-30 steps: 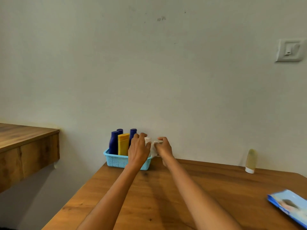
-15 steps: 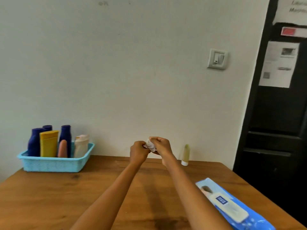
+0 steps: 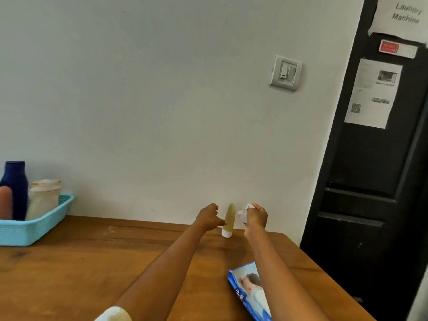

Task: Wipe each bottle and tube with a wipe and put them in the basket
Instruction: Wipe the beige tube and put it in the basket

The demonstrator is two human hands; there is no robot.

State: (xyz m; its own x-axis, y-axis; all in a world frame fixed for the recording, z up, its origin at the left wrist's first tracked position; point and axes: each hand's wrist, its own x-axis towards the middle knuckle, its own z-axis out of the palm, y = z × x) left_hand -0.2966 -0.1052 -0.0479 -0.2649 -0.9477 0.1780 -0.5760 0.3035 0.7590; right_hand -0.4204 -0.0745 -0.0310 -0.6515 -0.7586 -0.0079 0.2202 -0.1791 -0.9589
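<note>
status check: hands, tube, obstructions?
Left hand reaching, touching olive tube. Right hand grips wipe. Tube upright by wall, outside basket. Nothing blocking.

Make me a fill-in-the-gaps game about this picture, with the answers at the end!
1. The right hand holds a white ____.
2. The green tube stands on its ____ cap, near the wall.
3. The basket at the left is light ____.
4. The left hand reaches for the green ____.

Answers: wipe, white, blue, tube
</note>
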